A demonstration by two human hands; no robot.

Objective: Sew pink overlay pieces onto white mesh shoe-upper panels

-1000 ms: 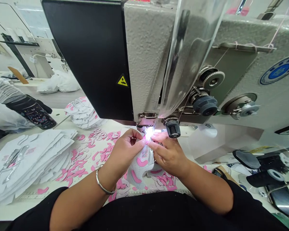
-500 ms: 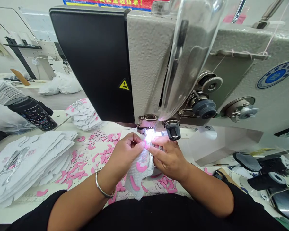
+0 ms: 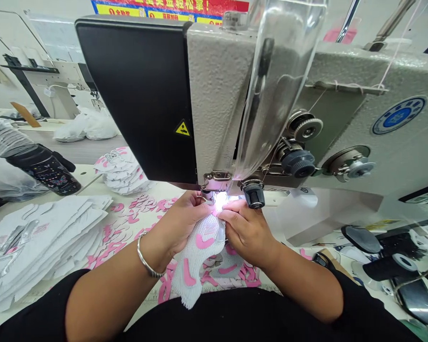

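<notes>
A white mesh fabric piece (image 3: 192, 259) with pink curved patches hangs toward my body from under the sewing machine (image 3: 219, 95). Its upper end lies in bright light by the needle, where glare hides the detail. My left hand (image 3: 181, 221), with a silver bangle at the wrist, is closed on the fabric's left edge, thumb and fingers close to the presser foot. My right hand (image 3: 248, 230) pinches the fabric from the other side, fingertips near the needle; a small pink patch seems to lie between the two hands.
Loose pink cut pieces (image 3: 133, 216) are strewn over the table. White fabric panels (image 3: 46, 247) are stacked at left, a smaller stack (image 3: 123, 171) behind. A dark bottle (image 3: 44, 168) stands far left. Black thread spools (image 3: 390, 267) sit at right.
The fabric has turned, its lower end swinging left and toward my body. My left hand has moved slightly left and up toward the presser foot; my right hand stays close to the needle.
</notes>
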